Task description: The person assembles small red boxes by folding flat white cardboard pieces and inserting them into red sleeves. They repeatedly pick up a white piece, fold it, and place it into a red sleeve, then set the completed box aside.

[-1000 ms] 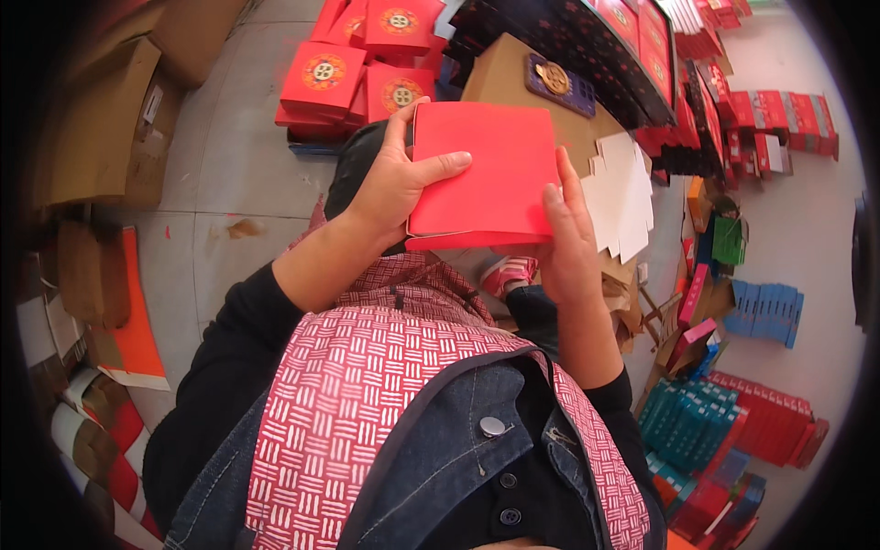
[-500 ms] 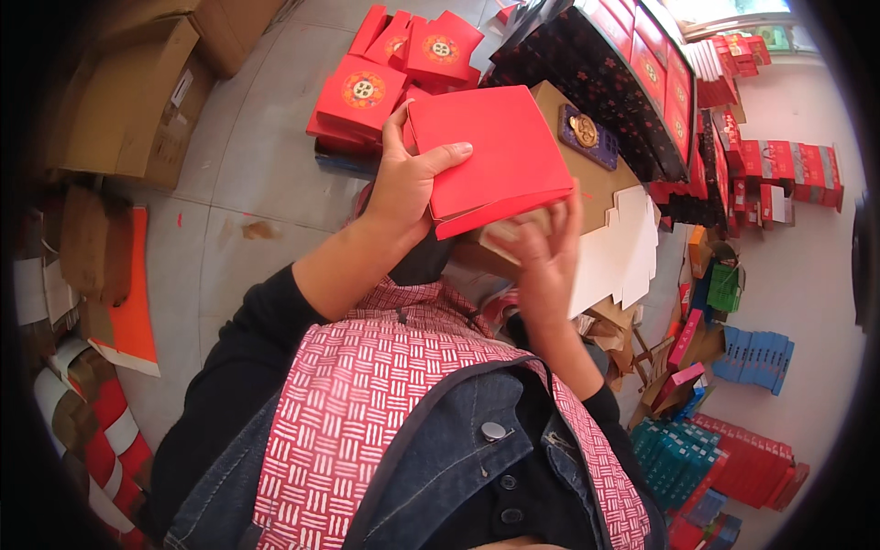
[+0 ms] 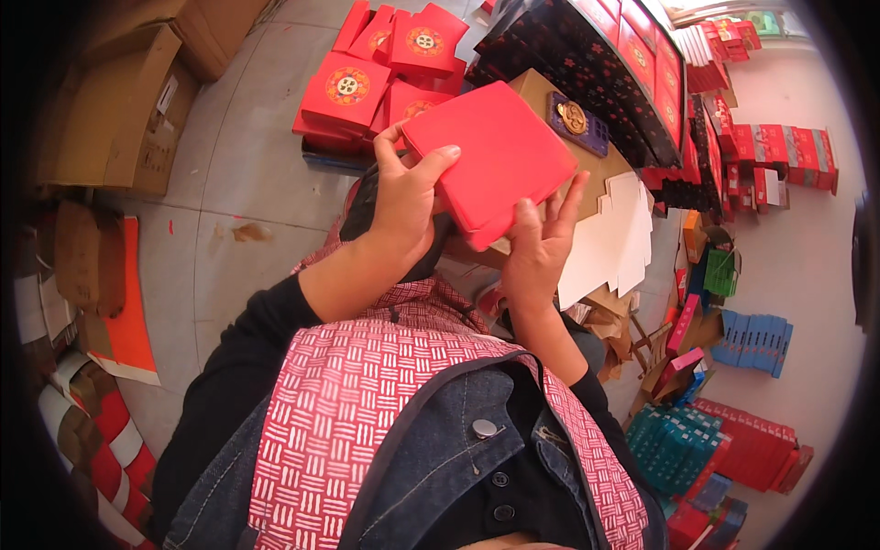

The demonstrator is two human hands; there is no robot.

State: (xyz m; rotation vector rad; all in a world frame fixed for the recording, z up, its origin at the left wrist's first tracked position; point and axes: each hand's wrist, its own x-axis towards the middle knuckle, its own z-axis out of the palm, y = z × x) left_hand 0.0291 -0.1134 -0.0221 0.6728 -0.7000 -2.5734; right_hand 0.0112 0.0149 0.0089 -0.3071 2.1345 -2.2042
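Note:
A flat, square red box is held up in front of me, its plain face showing. My left hand grips its left side, thumb on top and fingers at the edge and underneath. My right hand is at the near right edge, thumb against the near side and fingers reaching up behind the right corner. Just beyond the box, to the left, stand stacked red boxes with round printed emblems. White card sheets lie fanned on the brown cardboard surface to the right.
A dark blue phone with a gold ornament lies near a tall black patterned carton of red boxes. Brown cartons stand far left. Blue boxes and teal boxes line the right wall.
My right hand has come up against the box's near right edge, where its fingers were spread and moving. The box has turned slightly, and its near flap looks pressed closer in.

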